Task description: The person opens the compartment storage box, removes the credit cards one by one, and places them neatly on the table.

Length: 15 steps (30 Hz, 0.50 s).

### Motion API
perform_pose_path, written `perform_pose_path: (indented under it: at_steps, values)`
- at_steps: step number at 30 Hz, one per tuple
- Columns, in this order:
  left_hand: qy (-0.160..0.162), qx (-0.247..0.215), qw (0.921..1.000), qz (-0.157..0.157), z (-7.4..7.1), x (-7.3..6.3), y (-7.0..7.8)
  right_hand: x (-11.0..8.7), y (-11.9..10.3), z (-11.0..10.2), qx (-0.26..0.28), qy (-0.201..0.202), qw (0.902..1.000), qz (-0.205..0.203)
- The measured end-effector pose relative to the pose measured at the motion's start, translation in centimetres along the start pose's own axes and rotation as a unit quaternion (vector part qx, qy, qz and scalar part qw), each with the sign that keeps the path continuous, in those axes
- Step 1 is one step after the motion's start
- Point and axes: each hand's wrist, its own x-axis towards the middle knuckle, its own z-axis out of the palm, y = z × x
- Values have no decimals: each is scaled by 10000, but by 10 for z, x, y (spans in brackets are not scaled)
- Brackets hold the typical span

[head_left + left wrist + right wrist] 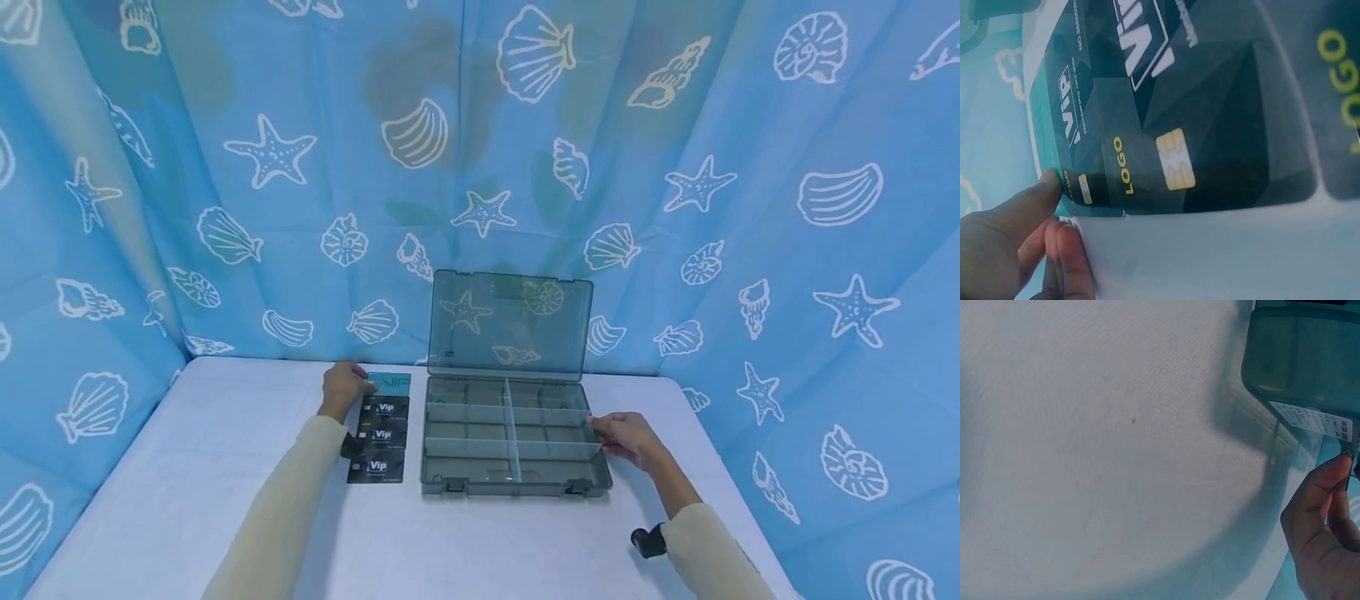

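Observation:
At the left of the table, my left hand [346, 386] is at the near-left corner of a teal card [392, 383], pinching its edge. In the left wrist view the thumb [1050, 181] lies on that card and the other fingers bend at its side. Below it runs a column of black Vip cards [382, 435], overlapping at the edges. My right hand [626, 436] grips the right wall of a smoky grey divided plastic box [480, 488]. Its hinged lid [510, 329] stands raised. The right wrist view shows bent fingers at the box's side, partly cut off.
A white cloth covers the table [487, 550]. Behind and on both sides hangs a blue curtain [337, 167] with white shells and starfish, close to the table edges. Clear dividers [512, 429] split the box into several compartments. A printed label [1313, 420] is on the box's outside.

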Motion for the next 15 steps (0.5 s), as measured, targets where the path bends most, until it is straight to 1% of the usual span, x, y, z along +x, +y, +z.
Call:
perform_pose_path:
  at_steps: [3, 6, 11, 13, 14, 15]
  values:
    - [28, -11, 10000, 10, 0, -1, -1, 2, 0, 1, 15, -8, 10000, 33]
    - [42, -13, 10000, 21, -1, -2, -4, 4, 1, 4, 27, -30, 10000, 34]
    - [53, 61, 9999, 77, 0, 3, -8, 5, 1, 5, -10, -39, 10000, 19]
    - [112, 109, 9997, 186, 1, 6, -10, 5, 0, 4, -141, 33, 9999, -38]
    - [123, 169, 9994, 282, 2, 8, -10, 5, -1, 4, -287, 100, 9995, -104]
    - [134, 268, 9987, 409, 2, 9, -10, 5, -1, 3, -528, 176, 9981, -255]
